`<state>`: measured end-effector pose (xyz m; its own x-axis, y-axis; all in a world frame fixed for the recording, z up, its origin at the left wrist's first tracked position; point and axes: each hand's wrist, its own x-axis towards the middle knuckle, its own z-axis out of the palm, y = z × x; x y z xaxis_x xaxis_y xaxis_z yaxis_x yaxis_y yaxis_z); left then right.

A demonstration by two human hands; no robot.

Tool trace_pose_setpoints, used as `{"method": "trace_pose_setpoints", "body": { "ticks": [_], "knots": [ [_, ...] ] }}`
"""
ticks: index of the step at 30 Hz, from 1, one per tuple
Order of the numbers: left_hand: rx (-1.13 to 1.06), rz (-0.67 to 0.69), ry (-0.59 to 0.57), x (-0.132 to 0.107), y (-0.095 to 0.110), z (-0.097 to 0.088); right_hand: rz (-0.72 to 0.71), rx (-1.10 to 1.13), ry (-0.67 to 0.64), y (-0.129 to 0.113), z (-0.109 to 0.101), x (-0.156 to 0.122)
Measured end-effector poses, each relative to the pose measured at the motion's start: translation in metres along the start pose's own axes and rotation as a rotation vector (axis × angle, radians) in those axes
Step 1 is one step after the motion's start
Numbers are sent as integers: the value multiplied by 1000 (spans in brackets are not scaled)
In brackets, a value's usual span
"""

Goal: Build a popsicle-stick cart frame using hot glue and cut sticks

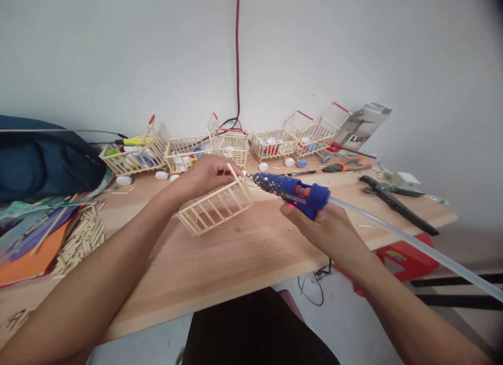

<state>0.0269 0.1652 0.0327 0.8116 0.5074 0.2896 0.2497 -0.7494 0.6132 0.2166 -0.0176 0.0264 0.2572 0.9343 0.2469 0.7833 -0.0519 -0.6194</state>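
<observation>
My left hand [206, 173] grips a small slatted basket [216, 210] made of thin wooden sticks, holding it tilted over the wooden table; the fingertips are partly hidden behind it. In my right hand [328, 228] is a blue hot glue gun [291, 189], its body speckled with crumbs and a small red light glowing. The gun's nozzle points left at the basket's upper right corner, where a stick juts up. Whether the tip touches the wood I cannot tell. A long clear glue stick [408, 242] trails from the back of the gun.
Along the wall stand several stick-built miniature shopping carts [188, 147] with red handles. Orange-handled pliers [346, 165] and a black-handled cutting tool [401, 205] lie at right. Cut sticks [80, 242] are piled at left beside coloured sheets [35, 249] and a blue bag [47, 158]. A red stool [408, 257] stands below.
</observation>
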Motion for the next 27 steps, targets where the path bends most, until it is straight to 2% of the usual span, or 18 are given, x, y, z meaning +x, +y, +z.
{"method": "trace_pose_setpoints", "body": {
  "ticks": [4,7,14,27],
  "knots": [
    [18,10,10,0,0,1,-18,106,7,0,-5,-2],
    [7,5,7,1,1,1,24,159,-18,3,-7,-3],
    [-32,-57,35,0,1,-2,54,38,-113,15,0,-12],
    [-45,-108,27,-1,7,-4,25,0,-80,21,3,-17]
  ]
}}
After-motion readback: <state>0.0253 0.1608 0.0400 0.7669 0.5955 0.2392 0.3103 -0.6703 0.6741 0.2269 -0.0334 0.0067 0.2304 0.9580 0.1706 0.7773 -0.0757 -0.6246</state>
